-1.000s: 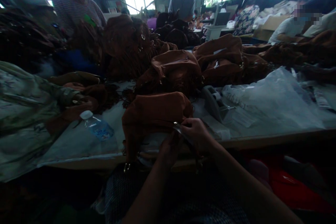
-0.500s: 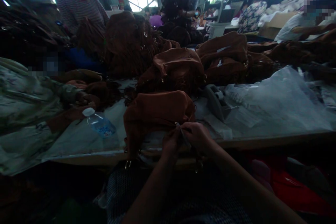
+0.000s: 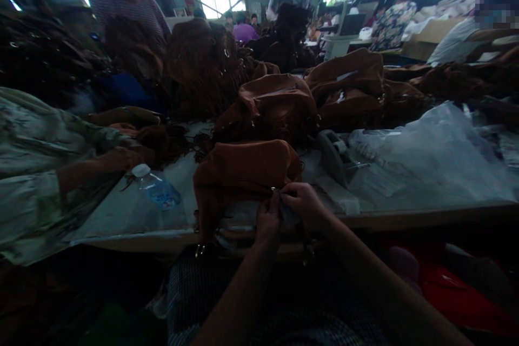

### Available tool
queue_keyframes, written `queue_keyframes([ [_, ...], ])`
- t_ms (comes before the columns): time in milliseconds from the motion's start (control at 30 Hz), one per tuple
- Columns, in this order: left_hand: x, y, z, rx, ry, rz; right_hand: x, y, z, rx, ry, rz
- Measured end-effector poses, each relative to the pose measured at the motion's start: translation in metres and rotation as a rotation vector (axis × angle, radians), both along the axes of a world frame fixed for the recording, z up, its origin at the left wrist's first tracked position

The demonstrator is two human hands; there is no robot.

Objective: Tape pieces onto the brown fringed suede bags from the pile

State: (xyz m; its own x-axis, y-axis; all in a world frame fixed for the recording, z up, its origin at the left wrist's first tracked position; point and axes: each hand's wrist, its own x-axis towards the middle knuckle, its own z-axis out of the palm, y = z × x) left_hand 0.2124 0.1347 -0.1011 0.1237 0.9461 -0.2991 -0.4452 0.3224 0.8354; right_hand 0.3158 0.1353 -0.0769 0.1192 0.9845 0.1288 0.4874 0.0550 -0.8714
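Left hand [image 3: 268, 223], right hand [image 3: 303, 200]: fingers pinch thin grey sheet [image 3: 288, 217] at brown leathery bag's [image 3: 249, 165] gold fitting [image 3: 273, 189]; likely wrapping; next wants tightening.

The left hand [image 3: 268, 221] points upward, its thumb raised along the side nearest the right hand [image 3: 302, 200]; its other fingers are too dark to read clearly. The left forearm [image 3: 239, 286] runs down and leftward from that hand. Just beside the left thumb, the right hand's thumb and forefinger are pinched together, knuckles uppermost. Its wrist [image 3: 327, 223] lies behind it to the right, and the bare right forearm [image 3: 373, 270] slants down and away from the hand.
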Motion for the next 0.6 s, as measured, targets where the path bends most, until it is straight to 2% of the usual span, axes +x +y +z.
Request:
queue_keyframes([
  [133,0.0,-0.002,-0.004,0.048,0.016,-0.014,-0.003,-0.004,-0.006,0.095,-0.018,-0.071],
  [267,-0.001,-0.003,-0.004,0.061,0.015,-0.02,-0.009,-0.017,0.001,0.18,-0.186,-0.094],
  [367,-0.003,-0.004,-0.005,0.079,0.021,-0.022,-0.012,-0.022,0.006,0.17,-0.31,-0.113],
  [467,-0.005,-0.003,-0.007,0.039,-0.023,-0.025,-0.012,-0.021,0.004,0.147,-0.27,-0.054],
  [600,-0.007,-0.001,-0.008,-0.099,-0.127,-0.067,-0.009,-0.015,-0.002,0.133,-0.116,0.045],
])
